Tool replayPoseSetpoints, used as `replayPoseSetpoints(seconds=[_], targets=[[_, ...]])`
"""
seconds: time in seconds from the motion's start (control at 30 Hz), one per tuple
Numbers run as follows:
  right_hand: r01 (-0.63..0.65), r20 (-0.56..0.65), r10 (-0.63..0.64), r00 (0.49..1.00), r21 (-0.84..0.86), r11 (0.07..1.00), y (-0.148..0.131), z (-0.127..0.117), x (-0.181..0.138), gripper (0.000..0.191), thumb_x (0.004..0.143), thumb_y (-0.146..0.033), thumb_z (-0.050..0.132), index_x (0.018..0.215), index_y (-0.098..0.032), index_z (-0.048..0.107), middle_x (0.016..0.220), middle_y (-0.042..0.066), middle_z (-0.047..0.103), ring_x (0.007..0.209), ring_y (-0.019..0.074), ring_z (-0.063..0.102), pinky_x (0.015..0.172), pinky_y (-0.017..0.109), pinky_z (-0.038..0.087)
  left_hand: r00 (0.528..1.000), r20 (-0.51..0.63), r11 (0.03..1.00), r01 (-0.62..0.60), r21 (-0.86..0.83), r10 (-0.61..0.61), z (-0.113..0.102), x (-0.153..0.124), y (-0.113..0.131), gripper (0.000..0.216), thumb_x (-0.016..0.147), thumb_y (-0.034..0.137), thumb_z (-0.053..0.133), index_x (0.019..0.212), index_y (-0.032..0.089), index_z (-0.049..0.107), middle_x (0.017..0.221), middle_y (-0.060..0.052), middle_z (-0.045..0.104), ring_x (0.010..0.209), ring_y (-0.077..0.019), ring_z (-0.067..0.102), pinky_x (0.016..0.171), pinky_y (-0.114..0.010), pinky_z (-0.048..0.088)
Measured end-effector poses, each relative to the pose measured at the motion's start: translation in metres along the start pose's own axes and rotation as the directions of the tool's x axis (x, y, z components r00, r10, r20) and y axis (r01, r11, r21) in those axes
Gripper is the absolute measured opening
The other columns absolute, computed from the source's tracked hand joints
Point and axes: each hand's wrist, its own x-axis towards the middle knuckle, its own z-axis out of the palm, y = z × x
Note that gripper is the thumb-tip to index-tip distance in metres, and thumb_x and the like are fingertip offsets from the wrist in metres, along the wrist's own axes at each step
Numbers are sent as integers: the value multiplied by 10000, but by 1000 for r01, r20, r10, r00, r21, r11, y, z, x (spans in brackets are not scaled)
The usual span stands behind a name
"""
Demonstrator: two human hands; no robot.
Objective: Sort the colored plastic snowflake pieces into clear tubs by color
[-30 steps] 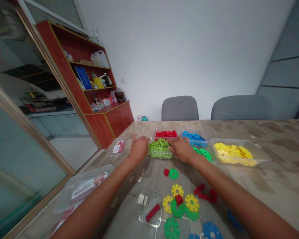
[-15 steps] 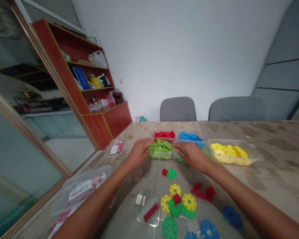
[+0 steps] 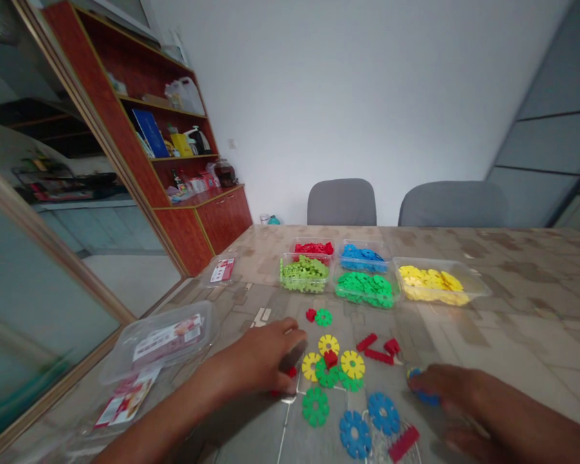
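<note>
Notched plastic discs (image 3: 316, 415) in blue, green and yellow are being supported by the patterned tabletop (image 3: 536, 309), mostly grouped between two bare hands. One blue disc (image 3: 428, 398), at the right of the group, is being touched and partly covered by the right hand (image 3: 468, 390); its fingers are being held low over the disc, and whether it is being gripped cannot be told. By the left hand (image 3: 265, 354), a dark red brick (image 3: 292, 372) is being largely hidden, while thumb and forefinger are being held wide apart.

Between the hands, three yellow discs (image 3: 354, 356) are lying clustered with green ones, and a small red block (image 3: 330, 359) is being shown among them. Two more blue discs (image 3: 390, 417) are lying nearer the camera, a long red brick (image 3: 404, 443) just beside them. Farther off, plastic pieces in red, blue, light green, green and yellow are being held by five clear tubs (image 3: 476, 287). At the left, labelled clear plastic lids (image 3: 207, 322) are lying near the left forearm.
</note>
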Motion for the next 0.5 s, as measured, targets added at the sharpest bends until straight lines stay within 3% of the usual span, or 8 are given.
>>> replayPoseSetpoints(seconds=[0.1, 0.2, 0.37, 0.5], targets=[[-37, 111, 39, 993, -24, 999, -9, 24, 6, 647, 666, -141, 754, 1275, -326, 638, 1369, 93, 622, 1196, 406, 600, 957, 524, 535, 999, 29, 998, 36, 51, -37, 7, 3, -1, 615, 664, 273, 846, 1215, 220, 576, 1239, -85, 569, 1087, -314, 589, 888, -417, 504], [-35, 197, 39, 980, -24, 999, -27, 38, 28, 510, 569, -40, 709, 1046, -219, 667, 1155, 114, 684, 984, 340, 672, 822, 458, 563, 1000, 31, 1000, -2, 24, 1, 9, 5, -2, 488, 684, 217, 815, 1120, 214, 595, 1164, -62, 572, 1021, -281, 597, 844, -366, 493], [58, 120, -60, 991, 16, 998, -30, 43, 50, 129, 740, -100, 602, 797, -211, 572, 886, 76, 692, 756, 231, 645, 651, 327, 498, 988, 27, 979, -150, -140, 155, 12, 8, -2, 357, 769, 69, 652, 1074, 248, 602, 1064, -20, 604, 955, -210, 591, 829, -287, 452], [122, 26, -123, 992, 55, 991, -15, 36, 52, 121, 856, -210, 555, 737, -217, 575, 781, 61, 693, 672, 206, 620, 614, 310, 475, 980, 6, 954, -194, -226, 201, 16, 13, -6, 254, 802, 105, 659, 1016, 230, 605, 925, 5, 630, 816, -166, 586, 724, -246, 428]])
